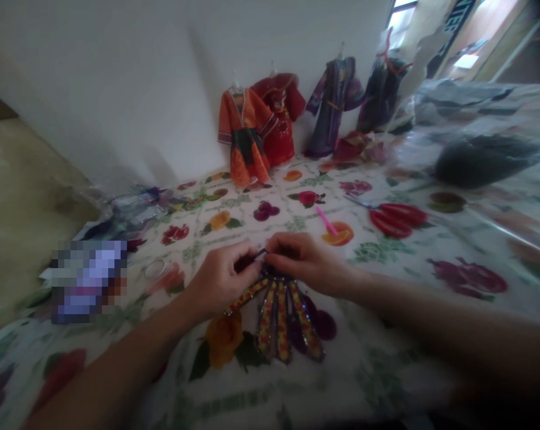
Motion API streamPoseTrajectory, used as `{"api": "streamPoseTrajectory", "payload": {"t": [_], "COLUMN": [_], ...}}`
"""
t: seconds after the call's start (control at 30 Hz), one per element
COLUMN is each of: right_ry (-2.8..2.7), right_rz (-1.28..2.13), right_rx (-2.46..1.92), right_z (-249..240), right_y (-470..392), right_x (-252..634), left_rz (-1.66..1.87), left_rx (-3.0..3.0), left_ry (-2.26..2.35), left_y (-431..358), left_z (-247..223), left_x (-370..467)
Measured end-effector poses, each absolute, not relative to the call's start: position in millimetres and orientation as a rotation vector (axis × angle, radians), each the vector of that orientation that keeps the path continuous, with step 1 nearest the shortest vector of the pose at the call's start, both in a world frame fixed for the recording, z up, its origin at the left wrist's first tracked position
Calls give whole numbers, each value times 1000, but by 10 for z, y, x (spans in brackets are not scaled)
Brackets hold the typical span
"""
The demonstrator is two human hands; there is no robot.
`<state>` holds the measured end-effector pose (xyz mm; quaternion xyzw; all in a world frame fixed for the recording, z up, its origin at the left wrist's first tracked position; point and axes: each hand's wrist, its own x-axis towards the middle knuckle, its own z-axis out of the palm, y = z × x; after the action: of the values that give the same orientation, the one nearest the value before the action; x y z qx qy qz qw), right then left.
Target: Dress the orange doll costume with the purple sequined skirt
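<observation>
Both hands meet over the table at a small doll-size garment piece (280,322). It has several yellow-and-red patterned strips with glittering dark edges, fanned toward me from a dark band at the top. My left hand (227,272) pinches the left end of the band, thumb and fingers together. Opposite it, my right hand (303,260) grips the same band from the right. A bit of dark edge shows between the fingertips; the rest of the band there is hidden. Beyond my right hand lies a pink pen-like stick (326,221), and farther right, red-handled scissors (395,218).
A fruit-print tablecloth (234,400) covers the table. Along the wall stand doll-size outfits: an orange dress (245,140), a red robe (278,125) and a purple robe (335,110). A dark bundle (487,160) in clear plastic lies right. At left are a ring (156,269) and a blurred-out object (88,283).
</observation>
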<state>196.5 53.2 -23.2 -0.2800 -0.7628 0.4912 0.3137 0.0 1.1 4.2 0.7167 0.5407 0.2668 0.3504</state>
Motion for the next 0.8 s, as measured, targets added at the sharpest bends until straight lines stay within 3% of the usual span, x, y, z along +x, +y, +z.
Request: {"api": "streamPoseTrajectory", "payload": {"t": [0.8], "right_ry": [-2069], "right_rz": [1283], "right_rx": [-793], "right_z": [-211], "right_y": [525], "right_x": [1977], "left_rz": [630], "left_rx": [1922], "left_ry": [1413], "left_y": [-5], "left_z": [71], "left_x": [31]}}
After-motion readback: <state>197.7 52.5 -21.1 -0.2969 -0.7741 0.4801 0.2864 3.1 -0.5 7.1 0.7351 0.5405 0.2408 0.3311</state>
